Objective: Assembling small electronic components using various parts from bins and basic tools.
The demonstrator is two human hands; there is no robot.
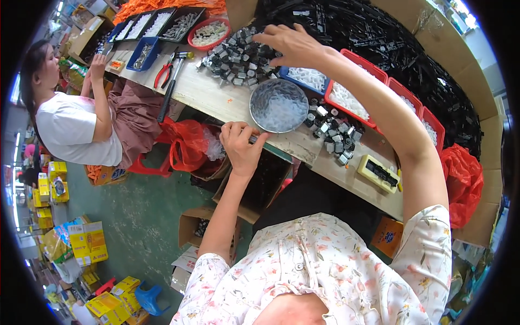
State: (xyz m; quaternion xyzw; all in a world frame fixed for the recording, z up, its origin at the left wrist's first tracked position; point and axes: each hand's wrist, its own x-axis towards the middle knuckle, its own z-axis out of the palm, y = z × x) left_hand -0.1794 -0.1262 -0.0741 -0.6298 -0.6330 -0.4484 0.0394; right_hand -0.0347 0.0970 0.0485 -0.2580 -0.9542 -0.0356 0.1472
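My right hand (295,47) reaches over a heap of small black and silver-grey parts (238,59), fingers apart and curving down, with nothing visible in them. At the table's front edge my left hand (241,147) is closed, with a small greyish piece showing between thumb and fingers; its kind is unclear. Just beyond that hand stands a round metal bowl (259,112) with whitish translucent contents. To the bowl's right lies a smaller group of similar black and silver parts (337,135). A pale yellow block with a black piece in it (379,173) rests near the front edge.
Red trays (346,103) and a blue tray (307,79) hold white pieces. Behind them is a cardboard enclosure of black parts (346,27). Red-handled pliers (163,75) and a hammer (172,89) lie left. A co-worker (76,124) sits at the left.
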